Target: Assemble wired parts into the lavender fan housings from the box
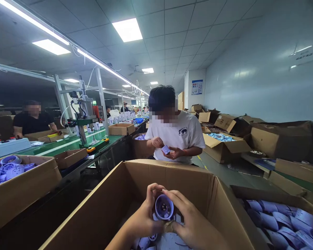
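Note:
A round lavender plastic housing (164, 207) is held between both hands, its open end facing me, with a small metal shaft at its centre. My left hand (147, 213) is closed around its left side, fingers curled over the top. From the right, my right hand (186, 213) grips it with fingers along the upper edge and thumb low. Between my thumbs shows a small brownish piece (168, 227), too unclear to name. The hands are over a large open cardboard box (169, 172), where more lavender parts (144, 242) lie at the bottom, partly hidden by my forearms.
Across the box a co-worker in a white shirt (182, 128) holds a small lavender part (166, 149). Boxes of lavender housings stand at right (284, 222) and left (13, 170). A press machine (85, 111) stands on the green workbench (114, 139). Cardboard boxes (279, 139) line the right wall.

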`<state>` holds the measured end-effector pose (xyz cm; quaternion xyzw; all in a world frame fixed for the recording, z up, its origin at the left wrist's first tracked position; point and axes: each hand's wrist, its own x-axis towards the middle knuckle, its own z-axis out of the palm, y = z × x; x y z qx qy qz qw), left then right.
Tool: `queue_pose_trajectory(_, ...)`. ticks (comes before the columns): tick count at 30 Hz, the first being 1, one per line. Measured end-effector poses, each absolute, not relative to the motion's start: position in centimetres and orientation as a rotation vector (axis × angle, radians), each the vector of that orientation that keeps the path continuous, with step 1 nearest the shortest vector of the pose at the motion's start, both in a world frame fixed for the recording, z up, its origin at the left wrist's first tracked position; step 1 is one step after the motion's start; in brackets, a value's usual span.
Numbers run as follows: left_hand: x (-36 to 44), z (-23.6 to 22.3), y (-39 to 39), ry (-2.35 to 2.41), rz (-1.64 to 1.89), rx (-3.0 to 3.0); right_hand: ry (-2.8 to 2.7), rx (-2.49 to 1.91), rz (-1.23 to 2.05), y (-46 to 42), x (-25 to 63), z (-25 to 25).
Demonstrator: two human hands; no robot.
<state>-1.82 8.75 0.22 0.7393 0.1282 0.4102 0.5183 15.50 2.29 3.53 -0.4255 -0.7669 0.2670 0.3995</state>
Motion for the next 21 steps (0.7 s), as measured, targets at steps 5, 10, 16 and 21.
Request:
queue_pose_trajectory(5, -2.1, 0.9, 9.3, 0.166, 0.912, 1.574, -1.94, -1.027, 0.592, 3.2, 15.0, 2.4)
queue_pose_trajectory(10, -1.7, 1.9, 8.8, 0.243, 1.018, 1.6, -2.004, -1.036, 0.121, 4.0, 15.2, 1.9)
queue_pose_trajectory(16, -0.9, 1.9, 8.1, 0.534, 1.179, 1.697, -2.021, -1.08, -0.308, 4.2, 15.1, 1.5)
queue_pose_trajectory(21, -0.2, 2.3, 7.7, 0.57, 1.204, 1.452, -1.986, -1.062, -0.439, 4.4, 14.9, 1.2)
